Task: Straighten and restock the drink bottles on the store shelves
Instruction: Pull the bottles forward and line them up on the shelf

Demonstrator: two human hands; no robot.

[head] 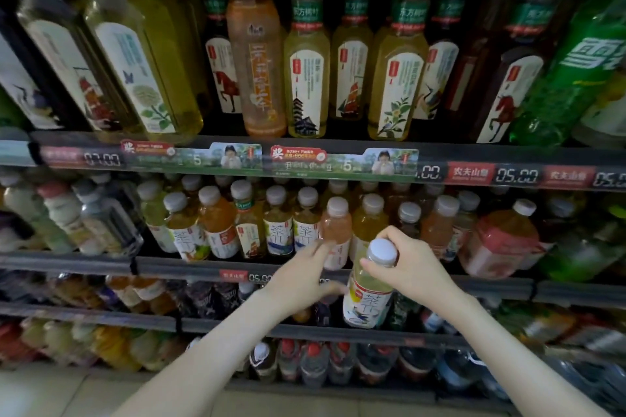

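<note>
Dark multi-tier store shelf (338, 142) stocked with rows of plastic tea bottles. Pale yellow tea bottle with grey cap and white label (369, 288) held out in front of second shelf, upright, slightly tilted. Pink-orange drink bottle with white cap (335, 230) standing at shelf front, touched by left hand (305, 278), fingers loosely spread, not closed around it. Right hand (410, 267) closed around neck under cap of yellow bottle.

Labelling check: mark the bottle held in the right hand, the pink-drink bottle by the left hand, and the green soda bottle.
held bottle (367, 301), head view, white label
pink-drink bottle (336, 225), head view, body
green soda bottle (572, 78), head view, green body
</note>
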